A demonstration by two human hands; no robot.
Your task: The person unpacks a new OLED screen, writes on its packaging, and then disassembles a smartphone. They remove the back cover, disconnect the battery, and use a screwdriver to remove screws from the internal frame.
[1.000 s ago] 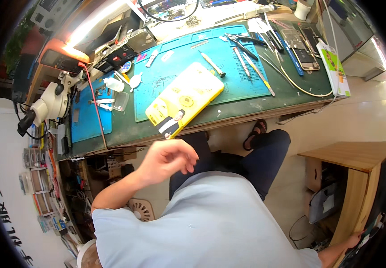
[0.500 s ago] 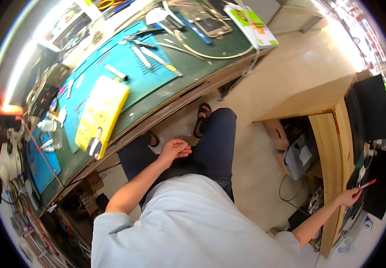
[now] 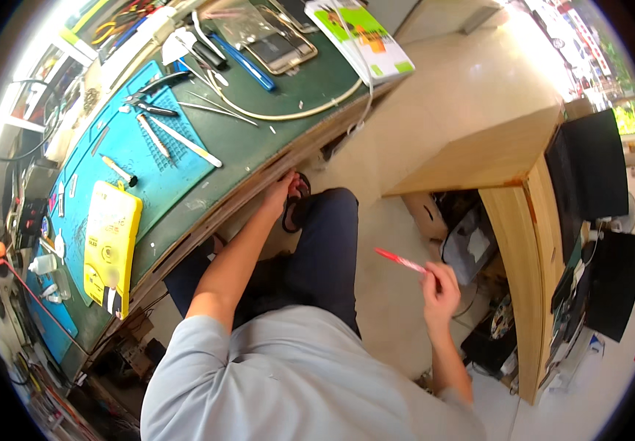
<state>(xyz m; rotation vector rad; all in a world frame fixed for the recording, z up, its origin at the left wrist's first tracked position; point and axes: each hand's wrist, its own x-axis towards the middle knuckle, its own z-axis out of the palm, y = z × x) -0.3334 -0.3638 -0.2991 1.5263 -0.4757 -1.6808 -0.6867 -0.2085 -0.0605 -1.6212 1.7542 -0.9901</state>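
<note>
In my right hand [image 3: 442, 290] is a slim red pen or marker [image 3: 400, 259], pinched near one end and pointing left over the floor. My left hand [image 3: 283, 189] is at the front edge of the green-topped workbench [image 3: 185, 209], above my left foot; its fingers are too small and partly hidden to make out. A yellow flat box [image 3: 115, 246] rests on the bench to the left, partly over the blue work mat [image 3: 177, 151]. On that mat lie black-handled pliers [image 3: 154, 109], a white-handled tool [image 3: 198, 151] and a small brush [image 3: 120, 170].
Farther along the bench are a phone [image 3: 282, 50], a blue tool [image 3: 247, 66], a pale cable [image 3: 280, 116] and a white-green box [image 3: 367, 40]. To my right stands a wooden desk [image 3: 479, 151] with black screens [image 3: 591, 165] and a grey bin-like container [image 3: 470, 246] beneath.
My right hand has come from the desk on the right toward my body, carrying the red pen. My left hand has moved from my lap up to the bench edge.
</note>
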